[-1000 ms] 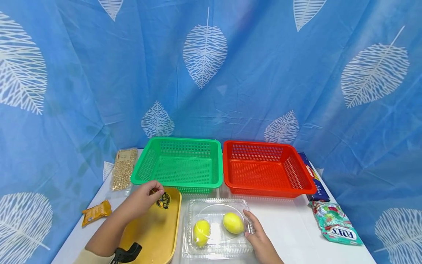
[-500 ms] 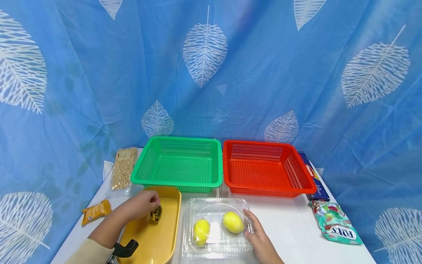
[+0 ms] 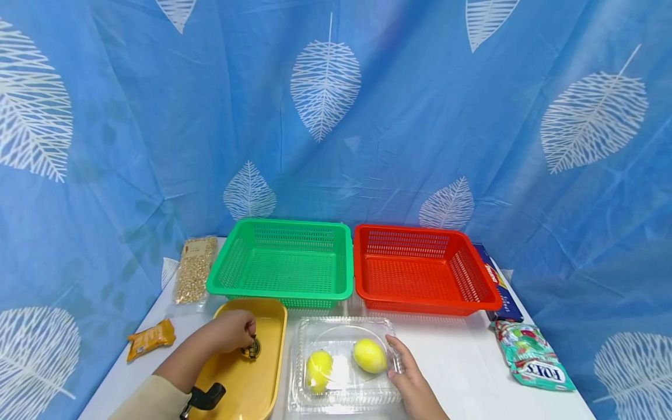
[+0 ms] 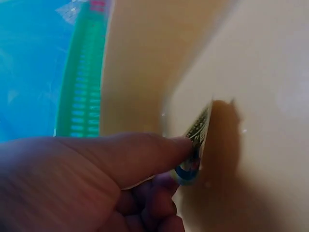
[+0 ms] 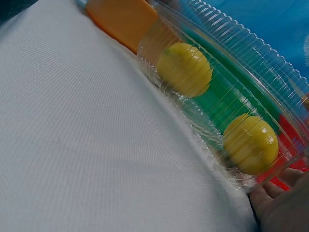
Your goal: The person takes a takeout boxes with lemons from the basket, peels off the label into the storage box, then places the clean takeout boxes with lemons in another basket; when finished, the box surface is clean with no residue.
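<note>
Over the yellow tray [image 3: 265,373], my left hand [image 3: 231,331] pinches a small sticker [image 3: 253,349] with dark print between thumb and fingers. The left wrist view shows the sticker [image 4: 198,140] thin and nearly edge-on, its shadow falling on the tray floor. To the right stands a clear plastic clamshell container [image 3: 343,388], lid down, holding two lemons: one lemon [image 3: 318,371] at left, another lemon [image 3: 370,356] at right. My right hand [image 3: 415,382] holds the container's right side, index finger and thumb spread along it; in the right wrist view its fingers [image 5: 260,198] meet the container's lower corner.
Behind stand a green basket [image 3: 283,294] and a red basket [image 3: 427,306], side by side. At left lie an orange packet [image 3: 151,339] and a bag of beige beans or nuts [image 3: 195,271]. A blue box [image 3: 504,297] and a teal candy bag [image 3: 535,356] lie at right.
My left hand has come down with the sticker from the tray's far end toward its middle. The right hand and the container have stayed in place.
</note>
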Motion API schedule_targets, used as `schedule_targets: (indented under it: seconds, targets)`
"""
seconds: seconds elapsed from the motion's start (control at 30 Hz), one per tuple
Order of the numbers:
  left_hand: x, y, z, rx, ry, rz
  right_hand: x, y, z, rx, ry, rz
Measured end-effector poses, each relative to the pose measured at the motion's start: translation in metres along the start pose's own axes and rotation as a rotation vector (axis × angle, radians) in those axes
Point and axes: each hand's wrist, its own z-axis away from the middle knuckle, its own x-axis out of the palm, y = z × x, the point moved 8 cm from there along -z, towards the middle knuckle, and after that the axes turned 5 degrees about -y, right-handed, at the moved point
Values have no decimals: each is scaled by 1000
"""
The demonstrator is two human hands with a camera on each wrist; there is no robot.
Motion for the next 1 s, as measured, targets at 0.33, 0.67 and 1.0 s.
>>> schedule_targets:
  seconds: [0.33, 0.67, 1.0]
  targets:
    - [11, -6, -5, -6, 27, -37, 0, -4, 1, -30, 11, -3]
    - [12, -6, -5, -23, 43, -59, -1, -2, 1, -14, 12, -7]
    - [10, -3, -2, -14, 64, -65, -2, -4, 1, -1, 49, -23]
